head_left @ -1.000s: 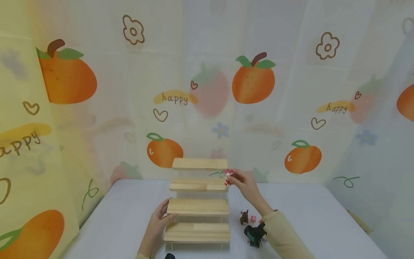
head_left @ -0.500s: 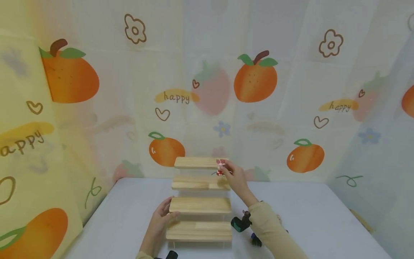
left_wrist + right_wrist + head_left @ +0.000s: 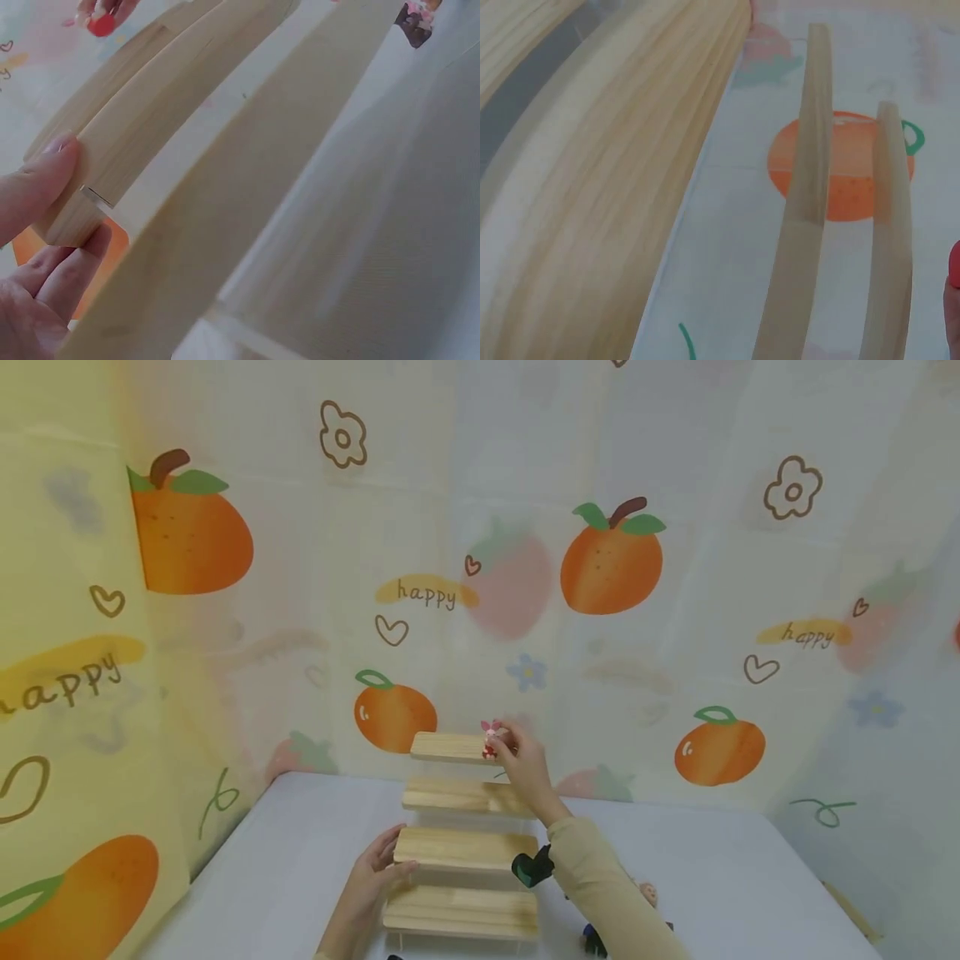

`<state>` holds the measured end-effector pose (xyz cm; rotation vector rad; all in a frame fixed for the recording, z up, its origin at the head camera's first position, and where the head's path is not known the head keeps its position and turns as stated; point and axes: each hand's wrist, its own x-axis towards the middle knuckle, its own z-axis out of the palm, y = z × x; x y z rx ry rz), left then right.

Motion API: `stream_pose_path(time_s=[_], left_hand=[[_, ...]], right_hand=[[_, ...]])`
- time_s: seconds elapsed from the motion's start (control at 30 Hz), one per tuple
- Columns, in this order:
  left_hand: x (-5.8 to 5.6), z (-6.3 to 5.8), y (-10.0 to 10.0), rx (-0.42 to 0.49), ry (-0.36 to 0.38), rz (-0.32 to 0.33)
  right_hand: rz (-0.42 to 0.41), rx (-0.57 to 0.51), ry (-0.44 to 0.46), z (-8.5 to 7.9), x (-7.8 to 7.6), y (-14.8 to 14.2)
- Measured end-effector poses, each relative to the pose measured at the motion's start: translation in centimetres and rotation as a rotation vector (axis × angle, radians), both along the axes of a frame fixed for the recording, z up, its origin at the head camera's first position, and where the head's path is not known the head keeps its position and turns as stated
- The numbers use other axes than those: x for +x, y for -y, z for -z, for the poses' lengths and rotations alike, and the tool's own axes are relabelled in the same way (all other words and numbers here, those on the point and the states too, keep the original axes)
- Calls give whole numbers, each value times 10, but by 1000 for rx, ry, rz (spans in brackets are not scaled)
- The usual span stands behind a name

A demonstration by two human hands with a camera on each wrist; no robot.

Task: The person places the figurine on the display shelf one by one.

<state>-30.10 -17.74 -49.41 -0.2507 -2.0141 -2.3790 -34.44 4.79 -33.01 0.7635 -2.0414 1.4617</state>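
A small figurine point(image 3: 491, 740) with pink ears and a red-and-white body is pinched between the thumb and fingers of my right hand point(image 3: 525, 768). It is held upright at the right part of the top board of a four-tier wooden display stand point(image 3: 465, 847). Whether it touches the board cannot be told. Only a red bit of it point(image 3: 955, 266) shows at the edge of the right wrist view. My left hand point(image 3: 369, 877) grips the left end of a lower board. In the left wrist view its thumb point(image 3: 45, 176) lies over the board and fingers curl beneath.
On the white table point(image 3: 697, 860), right of the stand, lie a dark figurine point(image 3: 595, 941) and a pale pinkish one point(image 3: 648, 893), partly behind the right sleeve point(image 3: 607, 885). A black wrist camera point(image 3: 532, 866) sits by that sleeve. A fruit-printed curtain point(image 3: 480, 485) hangs behind.
My right hand has carried the figurine left and up from beside the stand's right edge to its top board. The left hand keeps its grip. The head view has shifted slightly.
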Motion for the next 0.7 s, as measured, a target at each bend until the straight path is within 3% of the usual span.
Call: stream_pose_path(time_s=[0.2, 0.43, 0.7], left_hand=[[3, -3, 1, -5, -5, 18], [6, -7, 5, -45, -6, 22], [6, -5, 3, -63, -43, 29]], right_hand=[[-7, -45, 53, 3, -9, 15], [-16, -19, 115, 20, -38, 36], [7, 34, 177, 22, -43, 48]])
